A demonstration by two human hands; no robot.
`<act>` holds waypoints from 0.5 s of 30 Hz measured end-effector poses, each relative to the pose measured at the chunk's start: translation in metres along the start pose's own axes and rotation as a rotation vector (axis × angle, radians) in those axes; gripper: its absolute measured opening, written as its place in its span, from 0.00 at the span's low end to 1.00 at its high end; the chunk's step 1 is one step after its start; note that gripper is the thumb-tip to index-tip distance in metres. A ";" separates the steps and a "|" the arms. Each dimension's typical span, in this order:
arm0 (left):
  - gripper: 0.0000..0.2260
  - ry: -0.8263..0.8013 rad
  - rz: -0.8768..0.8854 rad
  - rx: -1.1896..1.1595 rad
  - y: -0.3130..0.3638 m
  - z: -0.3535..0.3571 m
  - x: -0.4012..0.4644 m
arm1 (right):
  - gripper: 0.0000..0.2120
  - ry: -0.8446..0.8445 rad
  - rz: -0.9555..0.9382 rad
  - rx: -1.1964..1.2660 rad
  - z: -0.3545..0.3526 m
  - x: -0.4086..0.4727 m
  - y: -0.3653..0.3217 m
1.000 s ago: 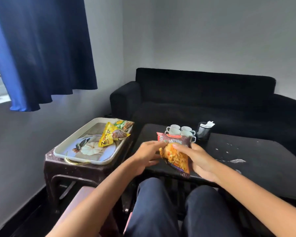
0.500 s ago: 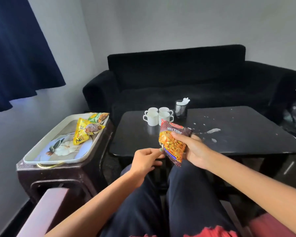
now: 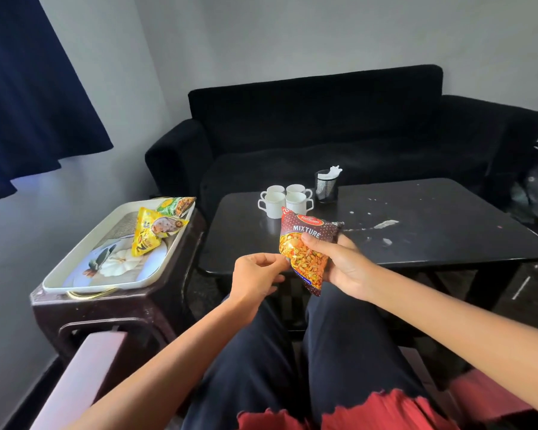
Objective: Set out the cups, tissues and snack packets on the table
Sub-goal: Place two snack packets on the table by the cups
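**Open tabletop to the right, clutter at the far left corner**

Most of the black table [image 3: 432,231] lay bare, giving free passage across its middle and right. Four white cups [image 3: 284,200] clustered at the far left corner, touching one another, with the mesh tissue holder [image 3: 326,186] just beside them. On the side stool, two snack packets [image 3: 157,232] filled the tray's [image 3: 75,282] far end; its near half was open.

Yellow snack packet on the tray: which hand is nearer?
Left. The left hand is to the right of the yellow snack packet, nearer the viewer, empty, fingertips at the Mixture packet. The right hand holds that packet, farther right.
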State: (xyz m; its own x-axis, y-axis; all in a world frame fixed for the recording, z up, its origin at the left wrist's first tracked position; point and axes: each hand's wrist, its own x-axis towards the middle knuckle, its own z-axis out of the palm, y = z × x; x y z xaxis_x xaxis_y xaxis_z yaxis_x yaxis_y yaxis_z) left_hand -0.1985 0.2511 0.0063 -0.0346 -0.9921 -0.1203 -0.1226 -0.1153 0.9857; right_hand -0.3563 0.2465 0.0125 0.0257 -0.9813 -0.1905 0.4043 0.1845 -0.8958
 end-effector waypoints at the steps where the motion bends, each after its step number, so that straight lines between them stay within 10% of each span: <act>1: 0.04 -0.006 -0.010 -0.007 0.000 0.000 0.000 | 0.27 0.000 -0.002 0.002 0.000 0.000 0.000; 15: 0.08 -0.116 -0.114 -0.045 -0.002 0.002 0.007 | 0.27 -0.037 -0.001 0.026 0.002 -0.001 0.000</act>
State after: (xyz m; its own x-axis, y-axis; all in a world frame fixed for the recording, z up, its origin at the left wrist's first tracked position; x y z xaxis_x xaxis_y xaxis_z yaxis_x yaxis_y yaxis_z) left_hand -0.2007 0.2440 0.0036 -0.1374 -0.9605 -0.2421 -0.0881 -0.2317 0.9688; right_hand -0.3549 0.2469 0.0134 0.0591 -0.9830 -0.1737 0.4279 0.1821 -0.8853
